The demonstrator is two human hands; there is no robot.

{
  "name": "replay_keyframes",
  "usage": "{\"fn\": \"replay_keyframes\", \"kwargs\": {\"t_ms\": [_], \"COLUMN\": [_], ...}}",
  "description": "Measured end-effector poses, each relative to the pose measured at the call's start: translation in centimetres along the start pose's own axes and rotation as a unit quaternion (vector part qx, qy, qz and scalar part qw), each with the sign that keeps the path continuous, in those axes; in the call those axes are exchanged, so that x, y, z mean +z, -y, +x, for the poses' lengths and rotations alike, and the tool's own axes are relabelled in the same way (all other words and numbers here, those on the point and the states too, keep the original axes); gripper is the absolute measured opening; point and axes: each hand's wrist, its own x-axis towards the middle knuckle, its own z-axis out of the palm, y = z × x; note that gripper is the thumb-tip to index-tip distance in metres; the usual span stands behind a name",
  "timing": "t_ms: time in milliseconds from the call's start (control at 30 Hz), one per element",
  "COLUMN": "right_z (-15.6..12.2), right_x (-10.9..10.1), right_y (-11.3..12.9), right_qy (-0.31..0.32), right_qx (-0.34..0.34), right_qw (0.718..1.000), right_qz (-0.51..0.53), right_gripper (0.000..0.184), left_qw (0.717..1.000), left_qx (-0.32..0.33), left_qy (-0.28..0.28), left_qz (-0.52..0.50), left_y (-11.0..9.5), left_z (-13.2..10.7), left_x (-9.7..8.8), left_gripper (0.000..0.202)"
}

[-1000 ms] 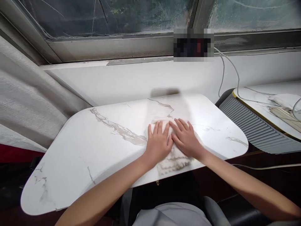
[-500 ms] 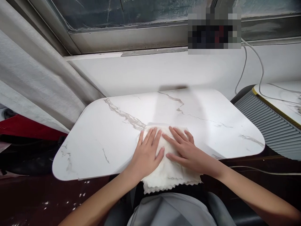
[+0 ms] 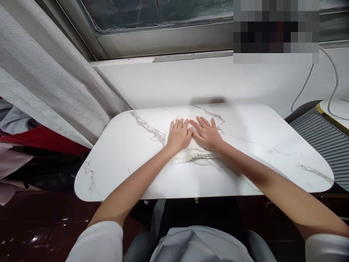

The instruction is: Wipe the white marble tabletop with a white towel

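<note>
A white cloth (image 3: 191,154) lies bunched on the white marble table (image 3: 131,153), toward its far middle. My left hand (image 3: 179,134) presses flat on the cloth's left part, fingers stretched out and pointing away from me. My right hand (image 3: 205,133) lies flat beside it on the right part, fingers spread, the two hands touching at the fingertips. Most of the cloth is hidden under my palms; only its crumpled near edge shows.
A grey curtain (image 3: 49,83) hangs at the left. A window sill (image 3: 163,58) and white wall run behind the table. At the right stands a grey ribbed unit (image 3: 321,138) with white cables (image 3: 329,91). A red surface (image 3: 40,140) lies low left.
Both hands have pushed the cloth away from me, from the table's near edge, where it hung over, to the far middle. The cloth is now more bunched.
</note>
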Motion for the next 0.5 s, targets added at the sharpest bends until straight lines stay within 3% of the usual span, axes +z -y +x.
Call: {"fn": "replay_keyframes", "kwargs": {"t_ms": [267,500], "right_z": [7.8,11.5], "right_x": [1.2,2.1], "right_y": [-2.0,-1.4], "right_qy": [-0.060,-0.085], "right_qx": [0.059,0.058], "right_qw": [0.996,0.995], "right_qz": [0.019,0.014], "right_gripper": [0.060,0.059], "left_qw": [0.998,0.998], "left_qx": [-0.001,0.016], "left_qy": [-0.048,-0.044], "left_qz": [-0.050,-0.042], "left_y": [2.8,5.2], "left_z": [7.3,10.1], "left_x": [0.1,-0.1], "left_gripper": [0.056,0.054]}}
